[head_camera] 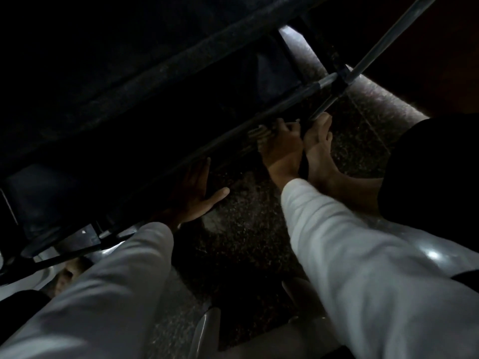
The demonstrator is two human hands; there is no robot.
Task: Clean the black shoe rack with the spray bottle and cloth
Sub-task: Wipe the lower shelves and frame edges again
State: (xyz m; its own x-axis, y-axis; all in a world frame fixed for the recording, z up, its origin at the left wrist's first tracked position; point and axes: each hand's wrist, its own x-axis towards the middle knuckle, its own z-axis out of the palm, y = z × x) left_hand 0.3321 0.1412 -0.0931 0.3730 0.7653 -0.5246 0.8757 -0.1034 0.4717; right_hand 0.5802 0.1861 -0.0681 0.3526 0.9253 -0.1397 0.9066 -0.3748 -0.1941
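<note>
The black shoe rack [145,81] fills the dark upper left, its fabric shelves hung on grey metal tubes [293,98]. My right hand [282,143] grips a crumpled, light striped cloth [259,134] and holds it against the lowest front tube. My left hand [197,190] lies flat with straight fingers against the underside edge of the same tube, thumb spread out to the right. Both arms wear white sleeves. No spray bottle is clearly recognisable; a pale translucent object [207,330] at the bottom centre is too dim to identify.
My bare foot [318,151] rests on the speckled stone floor [246,229], touching the rack's upright tube beside my right hand. A black plastic corner joint [77,239] sits at the lower left. White shiny material [427,252] lies at the right.
</note>
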